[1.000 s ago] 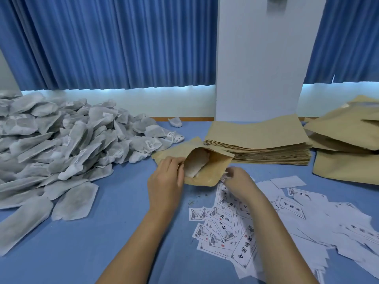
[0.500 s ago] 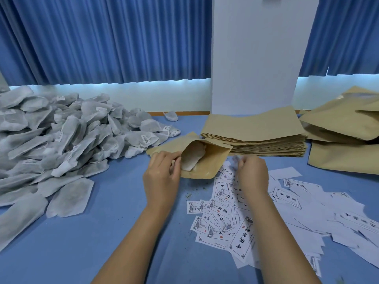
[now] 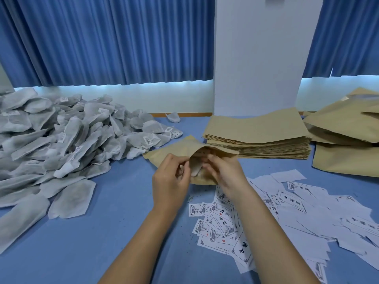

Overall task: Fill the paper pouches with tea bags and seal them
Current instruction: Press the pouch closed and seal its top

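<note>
Your left hand (image 3: 171, 177) pinches the open pouch (image 3: 184, 149) at mid-bench (image 3: 92, 253); your right hand (image 3: 223, 173) reaches into its mouth, grip unclear. A tea bag (image 3: 195, 171) sits partly inside it.

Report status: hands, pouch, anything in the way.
Left hand and right hand both at the open mouth of the pouch. Tea bag partly inside, pouch unsealed. Nothing in the way; labels lie nearby.
</note>
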